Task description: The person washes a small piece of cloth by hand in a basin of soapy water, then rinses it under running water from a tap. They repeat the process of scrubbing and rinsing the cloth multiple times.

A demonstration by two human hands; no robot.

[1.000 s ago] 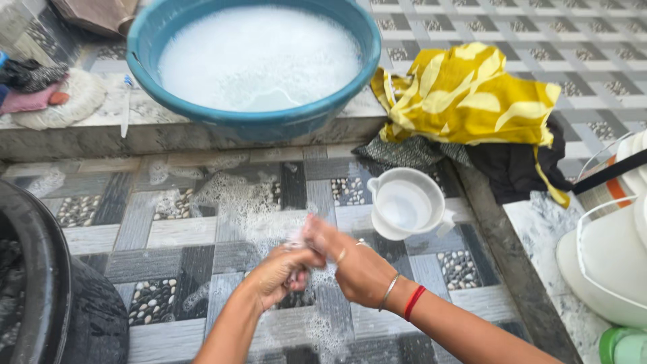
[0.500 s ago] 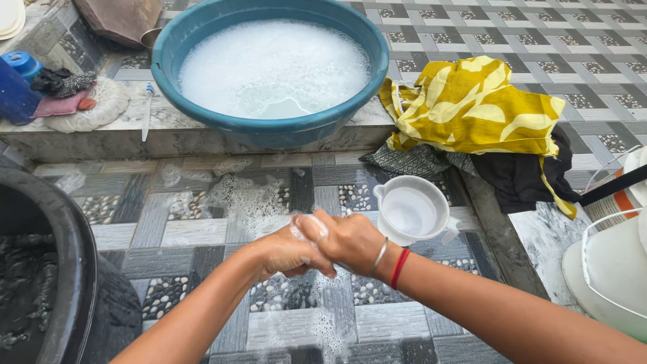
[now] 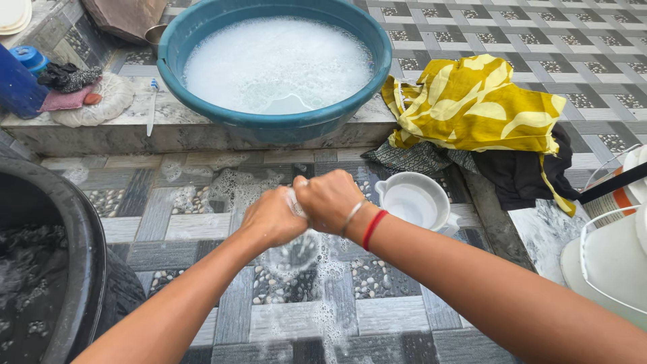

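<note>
My left hand point(image 3: 271, 217) and my right hand point(image 3: 328, 199) are clenched together over the wet tiled floor point(image 3: 189, 202). Between them they squeeze a small whitish soapy cloth point(image 3: 294, 199), mostly hidden by the fingers. Soapy water point(image 3: 303, 259) runs down from the cloth onto the tiles. My right wrist wears a red band and a thin metal bangle. A white scoop with a handle point(image 3: 416, 201) stands on the floor just right of my right hand.
A teal basin of foamy water point(image 3: 278, 64) sits on a raised stone ledge point(image 3: 101, 131). Yellow patterned cloth point(image 3: 478, 101) and dark clothes point(image 3: 522, 176) lie at right. A black tub point(image 3: 47, 269) is at left, white plastic containers point(image 3: 606, 259) at far right, a toothbrush point(image 3: 152, 104) on the ledge.
Both hands have risen and tightened on the cloth, twisting it, and more soapy water now falls to the tiles. The view has shifted slightly so the basin sits more central.
</note>
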